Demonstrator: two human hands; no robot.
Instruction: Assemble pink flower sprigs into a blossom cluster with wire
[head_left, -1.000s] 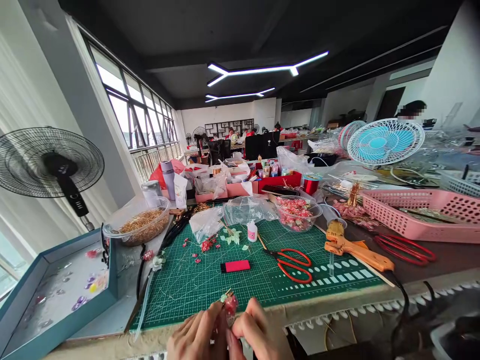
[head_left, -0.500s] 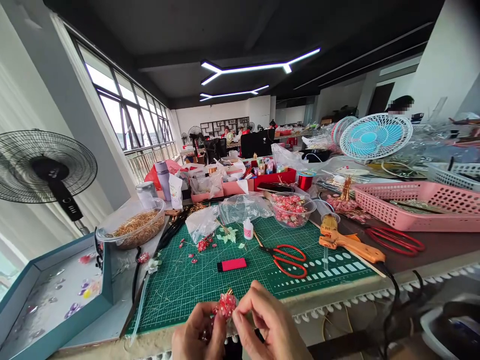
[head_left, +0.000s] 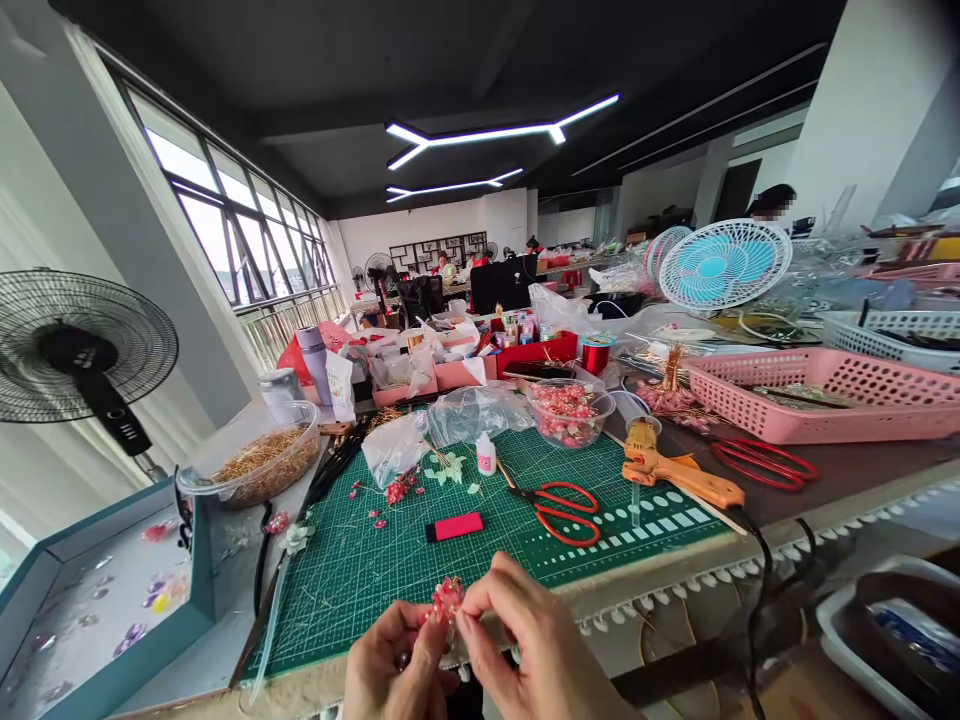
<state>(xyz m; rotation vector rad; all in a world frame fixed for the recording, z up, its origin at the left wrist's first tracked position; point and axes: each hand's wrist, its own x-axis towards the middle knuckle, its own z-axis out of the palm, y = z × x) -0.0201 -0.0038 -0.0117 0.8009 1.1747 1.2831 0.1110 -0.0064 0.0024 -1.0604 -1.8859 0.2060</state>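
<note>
A small pink beaded flower [head_left: 448, 597] is pinched between the thumb and fingers of my left hand [head_left: 397, 655], near the front edge of the green cutting mat [head_left: 337, 580]. From the right, my right hand [head_left: 525, 640] touches the flower's side with thumb and forefinger closed together; whatever lies between those fingertips is too small to make out. Beyond my hands lie a pink lighter-like block [head_left: 454, 527] with a black end and orange-handled scissors [head_left: 559, 510]. A small white bottle [head_left: 486, 455] stands behind them, beside pink flower bits [head_left: 401, 488] and pale leaves [head_left: 444, 467].
An orange glue gun [head_left: 675, 472] lies at the mat's right, its cord hanging over the edge. Clear bowls hold pink beaded flowers [head_left: 570, 405] and gold wire pieces [head_left: 270, 462]. A pink basket [head_left: 795, 425] and red scissors [head_left: 765, 465] sit right; a blue tray [head_left: 180, 620] sits left.
The beaded flower has turned slightly in my left fingers, and its gold stem end no longer shows at the top. My view has shifted a little to the right.
</note>
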